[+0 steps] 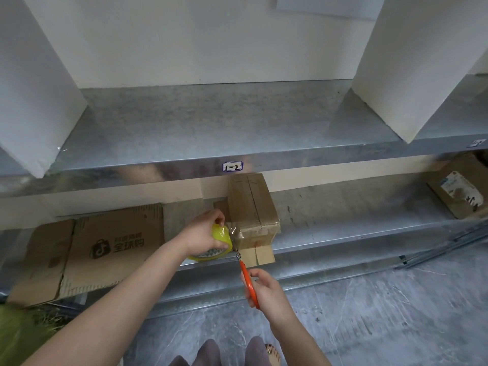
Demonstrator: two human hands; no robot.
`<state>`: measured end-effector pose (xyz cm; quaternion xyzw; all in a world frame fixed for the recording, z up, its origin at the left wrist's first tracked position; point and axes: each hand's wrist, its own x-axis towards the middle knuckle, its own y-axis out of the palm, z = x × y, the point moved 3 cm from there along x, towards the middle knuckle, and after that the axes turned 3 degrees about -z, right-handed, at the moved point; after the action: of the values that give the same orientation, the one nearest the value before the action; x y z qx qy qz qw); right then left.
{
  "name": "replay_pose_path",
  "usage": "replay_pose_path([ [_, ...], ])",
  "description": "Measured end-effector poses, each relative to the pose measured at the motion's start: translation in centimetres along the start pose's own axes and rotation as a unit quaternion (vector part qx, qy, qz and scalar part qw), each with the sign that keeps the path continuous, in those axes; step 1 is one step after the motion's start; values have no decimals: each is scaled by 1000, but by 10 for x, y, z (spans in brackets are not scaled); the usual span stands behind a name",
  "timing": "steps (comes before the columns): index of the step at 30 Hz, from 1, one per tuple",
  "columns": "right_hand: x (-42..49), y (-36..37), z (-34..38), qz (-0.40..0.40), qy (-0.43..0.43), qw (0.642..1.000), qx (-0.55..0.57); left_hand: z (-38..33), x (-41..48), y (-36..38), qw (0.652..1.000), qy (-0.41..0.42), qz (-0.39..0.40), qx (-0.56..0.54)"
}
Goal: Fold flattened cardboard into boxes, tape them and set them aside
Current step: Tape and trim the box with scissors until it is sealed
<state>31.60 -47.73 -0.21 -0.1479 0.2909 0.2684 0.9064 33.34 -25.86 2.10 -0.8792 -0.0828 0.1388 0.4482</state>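
A small brown cardboard box (253, 207) stands on the lower metal shelf (343, 233), with two loose flaps hanging over the shelf's front edge. My left hand (203, 233) grips a yellow roll of clear tape (220, 241) just left of the box. A strip of tape stretches from the roll to the box's near face. My right hand (266, 289) holds orange-handled scissors (248, 281), whose blades reach up to the tape strip between roll and box.
A flattened cardboard sheet (87, 249) with a printed logo lies on the lower shelf at left. Another brown box (459, 188) sits at the far right. The upper shelf (211, 128) carries white upright panels (412, 62). Grey marbled floor lies below.
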Motion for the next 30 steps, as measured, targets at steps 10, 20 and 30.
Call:
replay_pose_path([
  [10, 4, -3, 0, 40, -10, 996, -84, -10, -2, 8, 999, 24, 3, 26],
  [20, 12, -15, -18, 46, 8, 993, -109, -4, -6, -2, 1000, 10, -23, 2],
  [30, 26, -96, -28, -217, -209, 873, -383, 2, -11, 8, 999, -41, -31, -1],
])
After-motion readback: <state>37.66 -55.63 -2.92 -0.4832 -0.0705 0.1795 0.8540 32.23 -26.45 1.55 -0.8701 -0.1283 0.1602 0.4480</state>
